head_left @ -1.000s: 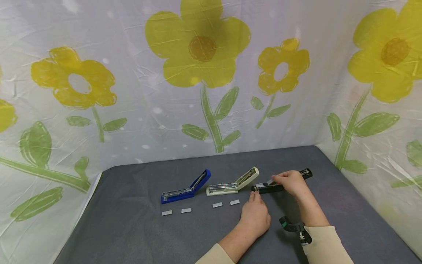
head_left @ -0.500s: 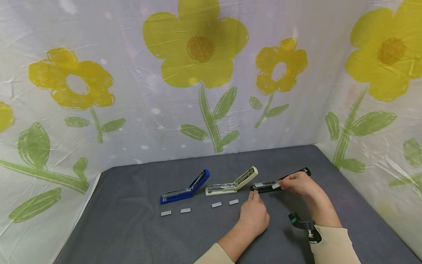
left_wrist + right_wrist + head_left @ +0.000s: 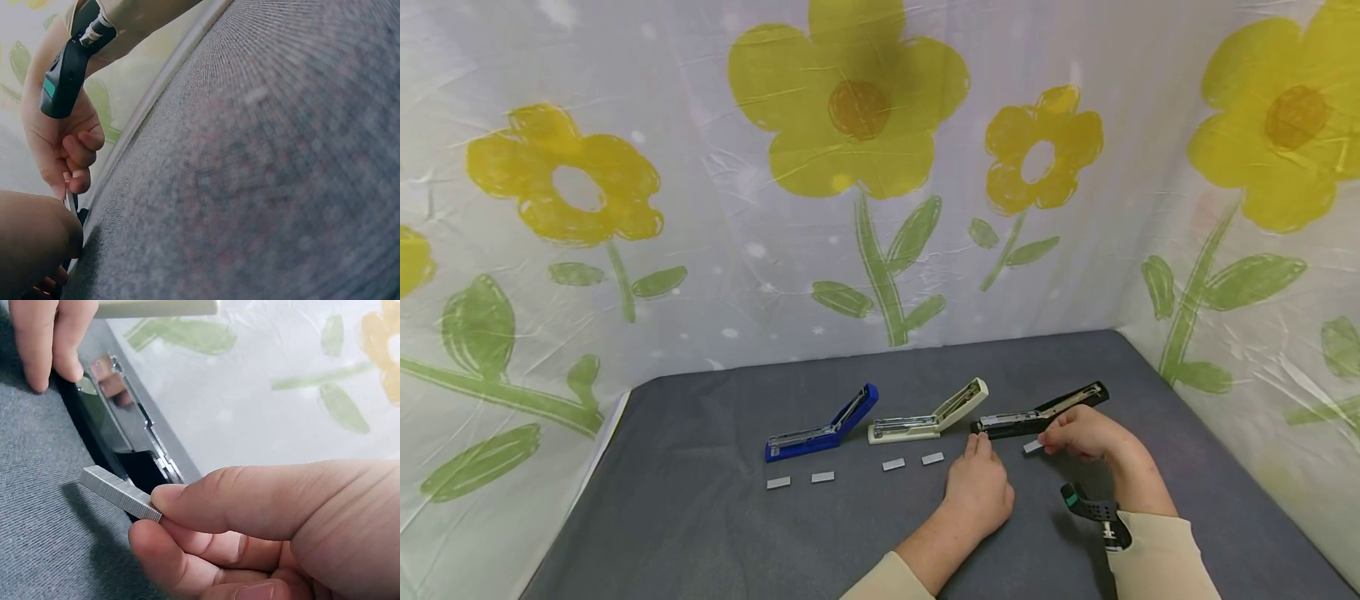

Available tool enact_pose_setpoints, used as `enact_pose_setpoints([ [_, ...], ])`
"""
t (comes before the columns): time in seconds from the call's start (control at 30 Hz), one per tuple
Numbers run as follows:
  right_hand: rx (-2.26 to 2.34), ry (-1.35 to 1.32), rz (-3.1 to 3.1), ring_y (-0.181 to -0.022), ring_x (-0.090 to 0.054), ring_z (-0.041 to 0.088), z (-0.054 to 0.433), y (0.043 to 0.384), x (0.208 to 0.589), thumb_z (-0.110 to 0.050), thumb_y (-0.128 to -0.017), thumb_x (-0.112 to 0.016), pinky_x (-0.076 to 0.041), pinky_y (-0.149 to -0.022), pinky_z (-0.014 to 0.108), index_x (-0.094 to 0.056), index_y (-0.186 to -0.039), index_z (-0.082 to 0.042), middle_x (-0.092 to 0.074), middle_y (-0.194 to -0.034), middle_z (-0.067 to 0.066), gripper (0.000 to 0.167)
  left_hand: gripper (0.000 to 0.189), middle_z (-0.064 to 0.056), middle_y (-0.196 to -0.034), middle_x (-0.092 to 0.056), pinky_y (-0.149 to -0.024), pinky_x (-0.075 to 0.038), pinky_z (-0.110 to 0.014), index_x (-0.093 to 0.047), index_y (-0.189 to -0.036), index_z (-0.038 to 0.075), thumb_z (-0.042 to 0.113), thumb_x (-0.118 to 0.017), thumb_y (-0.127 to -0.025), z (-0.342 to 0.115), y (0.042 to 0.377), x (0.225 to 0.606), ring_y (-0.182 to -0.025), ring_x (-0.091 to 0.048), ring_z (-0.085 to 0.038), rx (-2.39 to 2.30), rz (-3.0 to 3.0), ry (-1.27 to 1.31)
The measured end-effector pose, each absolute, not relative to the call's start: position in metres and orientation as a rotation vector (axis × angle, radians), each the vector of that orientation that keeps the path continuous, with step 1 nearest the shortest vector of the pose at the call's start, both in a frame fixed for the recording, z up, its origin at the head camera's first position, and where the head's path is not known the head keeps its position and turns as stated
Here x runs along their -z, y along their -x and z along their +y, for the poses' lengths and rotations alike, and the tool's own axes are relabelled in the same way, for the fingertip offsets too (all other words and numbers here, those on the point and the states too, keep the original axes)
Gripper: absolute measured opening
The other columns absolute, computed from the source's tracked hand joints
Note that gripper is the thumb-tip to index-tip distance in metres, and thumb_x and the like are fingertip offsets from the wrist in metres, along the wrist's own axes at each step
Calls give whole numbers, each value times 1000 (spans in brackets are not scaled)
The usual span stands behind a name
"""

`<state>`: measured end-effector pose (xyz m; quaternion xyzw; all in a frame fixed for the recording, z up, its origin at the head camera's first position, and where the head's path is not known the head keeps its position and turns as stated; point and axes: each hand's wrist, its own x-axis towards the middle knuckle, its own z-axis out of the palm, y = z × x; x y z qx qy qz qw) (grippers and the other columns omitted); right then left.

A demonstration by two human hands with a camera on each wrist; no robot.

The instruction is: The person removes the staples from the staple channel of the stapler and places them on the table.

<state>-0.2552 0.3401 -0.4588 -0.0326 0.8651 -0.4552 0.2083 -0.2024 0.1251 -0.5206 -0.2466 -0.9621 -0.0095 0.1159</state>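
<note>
A strip of staples (image 3: 1033,447) is pinched between my right hand's (image 3: 1090,433) thumb and finger, just in front of the black stapler (image 3: 1018,423). In the right wrist view the strip (image 3: 119,492) points away from the fingertips, tilted above the cloth. The black stapler lies opened wide, its top arm raised toward the back right and its metal magazine showing. My left hand (image 3: 977,492) rests its extended fingertips on the stapler's front end; its thumb is hidden. The left wrist view shows mostly cloth, with the right hand (image 3: 69,144) at its left.
A cream stapler (image 3: 906,429) and a blue stapler (image 3: 808,443) stand opened to the left. Two staple strips (image 3: 893,464) lie before the cream one and two more strips (image 3: 778,482) before the blue one. Flower-printed curtains rise behind the grey cloth (image 3: 700,517).
My right hand has drawn the staple strip away from above the black stapler's magazine, toward me, to its near side. My left hand has stayed at the stapler's front end.
</note>
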Motion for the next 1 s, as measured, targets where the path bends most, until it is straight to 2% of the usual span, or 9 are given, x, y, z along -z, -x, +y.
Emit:
enact_pose_setpoints([
  [0.23,1273,16,2411,-45,-33,5,339,254,465,-8,-92,-69,-31,-48,25,-71,-73,-3,-70,-75,4,20,48,-16,-140,-57,-88,-54,-28,-72,-123,-3,34,-66,-94,125,202,520,-134,-53,-26,36,-2805,739],
  [0.47,1191,-90,2489,-47,-37,9,334,251,464,-9,-89,-72,-39,-49,26,-69,-69,-3,-66,-69,3,21,48,-16,-139,-57,-89,-53,-27,-72,-123,-2,35,-66,-94,125,202,520,-134,-53,-27,18,-2799,741],
  [0.67,1119,-139,2561,-43,-32,7,328,250,463,-9,-86,-75,-35,-45,25,-61,-58,-7,-57,-59,1,31,48,-16,-140,-57,-90,-53,-27,-71,-125,-2,35,-64,-95,125,203,520,-135,-52,-27,16,-2812,746],
  [0.8,1041,-151,2619,-41,-29,6,327,251,462,-11,-85,-77,-34,-44,25,-54,-54,-12,-58,-56,2,38,48,-17,-140,-57,-91,-53,-27,-71,-125,-3,35,-65,-95,125,203,520,-135,-53,-27,20,-2814,742],
  [1.0,874,-118,2734,-43,-36,10,328,250,453,-21,-87,-76,-43,-48,32,-63,-57,-11,-63,-61,0,34,47,-18,-140,-57,-90,-54,-28,-71,-124,-4,33,-66,-95,124,203,521,-135,-53,-28,43,-2807,753],
])
